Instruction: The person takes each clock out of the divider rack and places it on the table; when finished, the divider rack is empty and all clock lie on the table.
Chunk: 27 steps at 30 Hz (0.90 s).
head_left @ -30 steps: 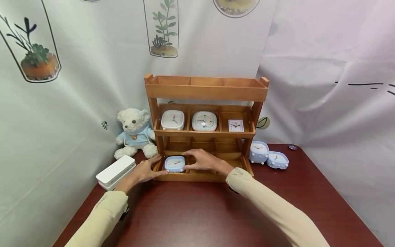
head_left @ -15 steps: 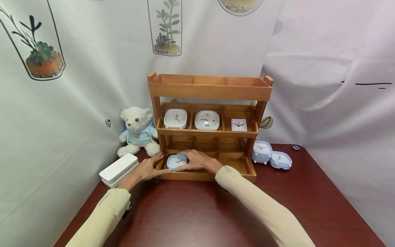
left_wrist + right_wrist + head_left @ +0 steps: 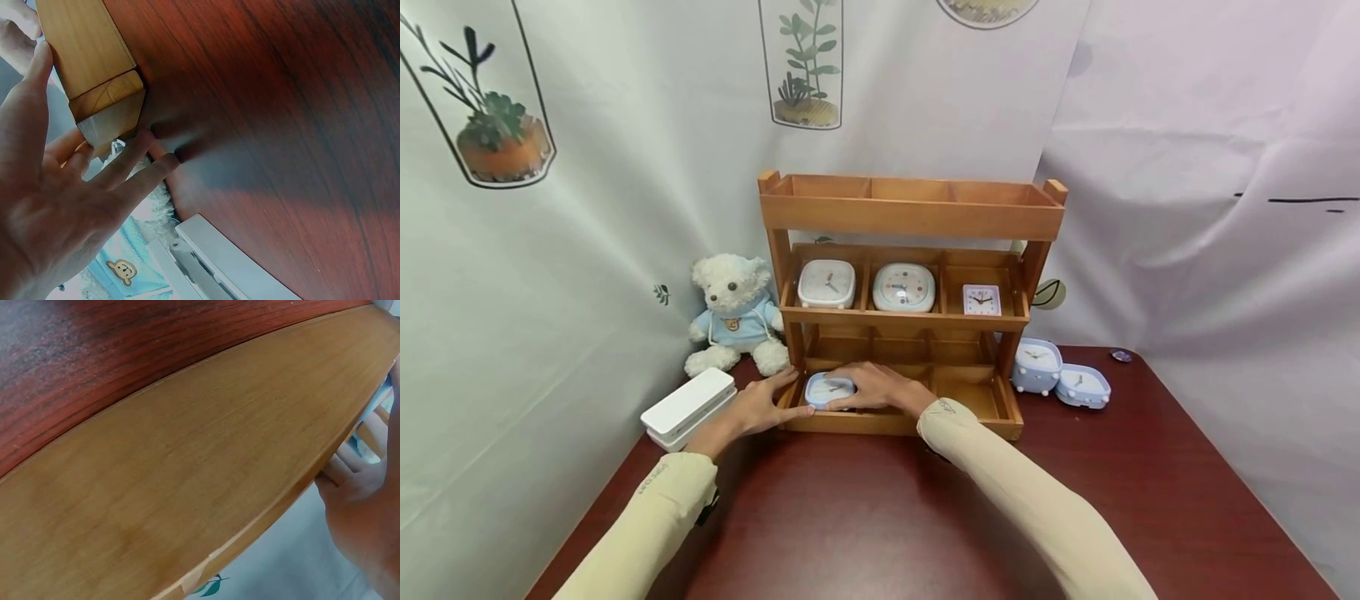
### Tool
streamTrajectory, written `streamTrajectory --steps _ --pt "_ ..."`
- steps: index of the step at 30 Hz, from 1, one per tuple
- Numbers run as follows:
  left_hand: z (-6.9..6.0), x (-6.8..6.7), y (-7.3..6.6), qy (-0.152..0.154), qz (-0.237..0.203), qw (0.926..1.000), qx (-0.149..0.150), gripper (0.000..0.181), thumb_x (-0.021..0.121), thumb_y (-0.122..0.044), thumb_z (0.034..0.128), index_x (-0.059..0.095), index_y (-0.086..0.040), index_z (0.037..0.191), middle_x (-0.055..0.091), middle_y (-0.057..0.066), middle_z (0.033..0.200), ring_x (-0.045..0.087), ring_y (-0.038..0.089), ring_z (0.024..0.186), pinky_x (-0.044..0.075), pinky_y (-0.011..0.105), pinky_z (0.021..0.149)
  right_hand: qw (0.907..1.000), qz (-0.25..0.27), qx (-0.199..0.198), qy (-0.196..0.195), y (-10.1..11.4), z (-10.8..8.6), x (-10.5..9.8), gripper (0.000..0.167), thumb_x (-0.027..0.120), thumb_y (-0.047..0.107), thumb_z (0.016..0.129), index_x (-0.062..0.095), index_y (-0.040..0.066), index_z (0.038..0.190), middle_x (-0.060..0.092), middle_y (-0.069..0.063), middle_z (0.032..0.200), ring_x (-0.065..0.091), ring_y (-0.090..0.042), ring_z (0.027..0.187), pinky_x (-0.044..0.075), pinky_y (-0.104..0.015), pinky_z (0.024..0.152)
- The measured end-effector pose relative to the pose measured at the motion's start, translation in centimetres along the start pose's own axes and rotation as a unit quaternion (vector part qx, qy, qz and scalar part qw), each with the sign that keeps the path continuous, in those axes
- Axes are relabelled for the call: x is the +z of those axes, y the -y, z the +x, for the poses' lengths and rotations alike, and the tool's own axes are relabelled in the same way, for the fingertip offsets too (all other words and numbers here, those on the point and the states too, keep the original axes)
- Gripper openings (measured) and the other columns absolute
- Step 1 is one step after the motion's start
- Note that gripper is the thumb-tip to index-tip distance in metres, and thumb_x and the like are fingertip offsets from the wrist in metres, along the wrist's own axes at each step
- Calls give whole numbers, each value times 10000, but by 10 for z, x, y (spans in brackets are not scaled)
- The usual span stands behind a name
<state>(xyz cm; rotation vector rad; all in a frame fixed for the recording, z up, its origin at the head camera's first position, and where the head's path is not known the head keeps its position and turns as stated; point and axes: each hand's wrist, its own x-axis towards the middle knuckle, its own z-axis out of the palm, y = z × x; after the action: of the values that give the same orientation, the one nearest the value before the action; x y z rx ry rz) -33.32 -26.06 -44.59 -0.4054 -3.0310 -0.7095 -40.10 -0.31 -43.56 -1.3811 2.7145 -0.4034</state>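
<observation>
A blue clock [image 3: 820, 389] with a pale face lies in the bottom-left compartment of the wooden shelf [image 3: 910, 218]. My right hand [image 3: 880, 387] grips its right side, fingers over the back edge and thumb at the front, hiding part of it. The left hand [image 3: 752, 410] is spread at the shelf's left end, its thumb tip by the clock's front-left corner and the front rim. In the left wrist view, the left hand [image 3: 69, 200] has its fingers spread around the wooden corner. The right wrist view catches the right hand [image 3: 362, 500] behind the front board [image 3: 187, 450].
On the middle tier sit a white clock [image 3: 827, 284], a rounder one [image 3: 904, 287] and a small square one [image 3: 982, 300]. A teddy bear [image 3: 735, 317] and white boxes [image 3: 688, 406] are at left. Two blue clocks [image 3: 1037, 367] [image 3: 1082, 387] and a small shiny object [image 3: 1121, 356] are at right.
My right hand has shifted left, from beside the blue clock's right edge to over its right part. The left hand has kept nearly the same place, and the head view has shifted slightly.
</observation>
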Motion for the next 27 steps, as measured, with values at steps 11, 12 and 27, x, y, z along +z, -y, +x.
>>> streamTrajectory --steps 11,12,27 --pt "2 4 -6 85 -68 9999 22 979 723 -661 884 424 -48 1586 330 182 1662 439 511 1403 428 628 1067 10000 -65 58 47 -3 -9 -2 608 615 572 1006 569 232 1508 553 -52 1518 534 -222 1377 443 -383 1119" --pt "3 5 -7 90 -58 9999 27 980 720 -664 884 421 -52 1588 327 178 1665 439 510 1402 431 626 1065 10000 -40 58 10 -4 -10 -3 604 621 567 1005 572 232 1505 556 -58 1513 539 -227 1371 445 -388 1117" --pt "-2 1 -1 -63 -47 10000 3 941 752 -616 882 447 -60 1577 364 166 1650 435 501 1411 413 626 1084 9984 42 -67 -565 -4 -35 -45 601 672 535 985 585 228 1495 552 -126 1506 595 -297 1304 491 -448 1067"
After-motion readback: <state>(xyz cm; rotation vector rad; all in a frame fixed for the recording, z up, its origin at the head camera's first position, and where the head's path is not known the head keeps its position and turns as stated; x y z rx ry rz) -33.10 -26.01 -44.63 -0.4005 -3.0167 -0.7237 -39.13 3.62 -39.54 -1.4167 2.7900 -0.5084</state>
